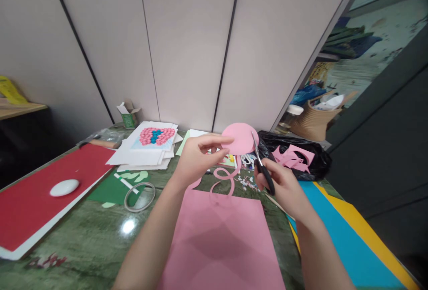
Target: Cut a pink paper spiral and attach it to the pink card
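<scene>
My left hand [203,154] pinches a pink paper circle [241,137] by its left edge, above the table. Black-handled scissors [264,174] sit in my right hand [281,185], fingers wrapped round the handles. Their blades meet the right side of the circle. From the circle a curled pink paper strip [230,174] hangs down in loops. Directly below lies a large pink paper sheet [227,241]. Whether the blades are parted is too small to tell.
Right: a black plastic bag [323,160] with pink scraps [294,157], and blue [344,232] and yellow sheets [361,218]. Left: a tape roll [139,197], green paper [107,187], a white oval object [64,188] on red board [30,196], and stacked papers with a heart picture [156,136].
</scene>
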A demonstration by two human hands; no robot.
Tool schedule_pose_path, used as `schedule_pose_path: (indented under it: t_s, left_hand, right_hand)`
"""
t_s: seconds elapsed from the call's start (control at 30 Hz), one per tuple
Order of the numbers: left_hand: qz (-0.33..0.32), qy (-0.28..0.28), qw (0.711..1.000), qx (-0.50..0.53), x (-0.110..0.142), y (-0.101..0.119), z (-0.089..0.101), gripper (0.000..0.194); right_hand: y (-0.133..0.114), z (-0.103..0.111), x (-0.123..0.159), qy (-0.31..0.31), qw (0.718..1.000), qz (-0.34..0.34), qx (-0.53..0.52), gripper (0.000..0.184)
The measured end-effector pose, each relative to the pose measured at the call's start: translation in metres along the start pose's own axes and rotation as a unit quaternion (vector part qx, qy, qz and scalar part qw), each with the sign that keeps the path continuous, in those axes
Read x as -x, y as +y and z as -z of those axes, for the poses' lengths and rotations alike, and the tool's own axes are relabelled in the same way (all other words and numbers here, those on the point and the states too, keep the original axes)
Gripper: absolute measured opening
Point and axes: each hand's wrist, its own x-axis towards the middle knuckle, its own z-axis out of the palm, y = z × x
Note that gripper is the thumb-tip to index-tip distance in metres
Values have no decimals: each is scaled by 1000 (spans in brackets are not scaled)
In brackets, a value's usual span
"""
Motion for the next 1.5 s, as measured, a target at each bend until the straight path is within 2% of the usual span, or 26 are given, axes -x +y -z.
schedule_pose_path:
  t_s: [0.17, 0.53, 0.83, 1.0, 1.2, 1.5]
  left_hand:
    - [16, 6, 1000, 23, 1, 0, 0, 18]
    - [8, 33, 999, 38, 0, 2, 2, 13]
    - [-12, 87, 996, 16, -2, -1, 1, 16]
    - [14, 75, 996, 50, -2, -2, -1, 31]
    - [7, 66, 996, 52, -1, -1, -2, 28]
    - [3, 29, 999, 30, -2, -3, -2, 26]
  right_hand:
    - [0, 1, 0, 2, 1000, 7, 5, 18]
    - [-1, 1, 2, -5, 1000, -5, 11, 19]
    - [0, 3, 3, -15, 1000, 1, 6, 18]
    - [3, 1, 2, -13, 1000, 6, 13, 18]
    - [3, 0, 1, -24, 1000, -6, 9, 11]
    - [2, -1, -1, 22, 999, 9, 47, 10]
